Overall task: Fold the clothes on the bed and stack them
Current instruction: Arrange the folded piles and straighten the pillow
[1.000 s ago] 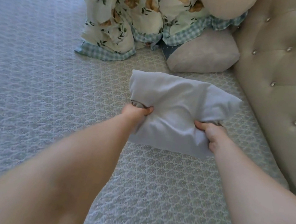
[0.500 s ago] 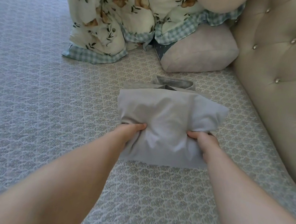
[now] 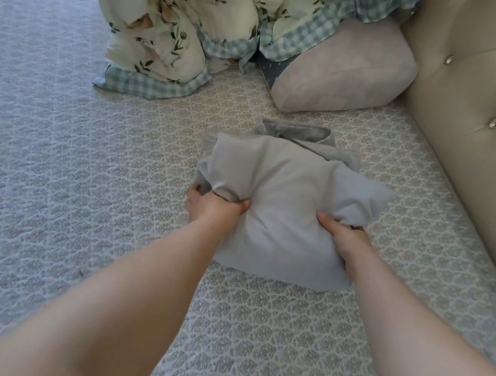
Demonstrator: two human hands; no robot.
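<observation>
Head view, pale grey folded garment (image 3: 286, 199), puffy and creased, left hand (image 3: 211, 208) and right hand (image 3: 345, 240) gripping its sides

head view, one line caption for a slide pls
Both hands, left hand and right hand, grip a folded pale grey garment over a darker grey one.

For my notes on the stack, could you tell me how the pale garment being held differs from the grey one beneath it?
The pale garment is lighter, gripped by the left hand and right hand; the grey garment is darker, untouched and lies flat. The pale one is on top and bunched. Both are folded.
</observation>
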